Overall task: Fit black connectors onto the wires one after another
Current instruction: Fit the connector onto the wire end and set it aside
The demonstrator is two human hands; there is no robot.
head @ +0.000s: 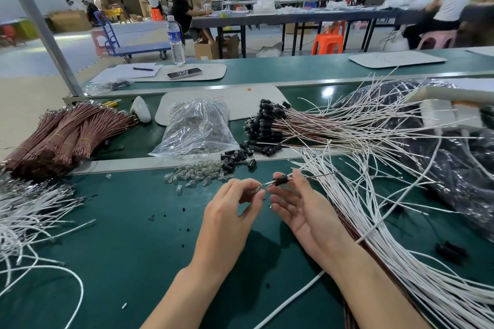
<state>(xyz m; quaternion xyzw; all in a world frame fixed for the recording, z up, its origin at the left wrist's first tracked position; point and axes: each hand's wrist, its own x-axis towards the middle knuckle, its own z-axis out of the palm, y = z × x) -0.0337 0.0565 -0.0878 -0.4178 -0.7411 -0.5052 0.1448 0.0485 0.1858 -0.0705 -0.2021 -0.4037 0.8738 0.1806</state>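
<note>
Green bench mat: it spreads under both your forearms, flecked with black scraps.
White wires: a loose fan covers the mat on your right, some strands running beneath your right wrist.
Brown wire bundles: banded and stacked at far left.
Plastic bag: clear and crumpled, it lies beyond your hands, between the bundles and the fitted leads.
Fitted leads: a heap right of the bag, black ends pointing left.
Left hand: your thumb and forefinger are pinched on the near end of the held wire, other fingers curled.
Right hand: palm up, your thumb and forefinger are closed on the black connector, remaining fingers relaxed.
Loose connectors: a small scatter just beyond your fingertips, beside a spill of clear pieces.
Black connector: threaded on the held wire, above the mat, just right of your left-hand pinch, with bare wire showing between the two grips.
</note>
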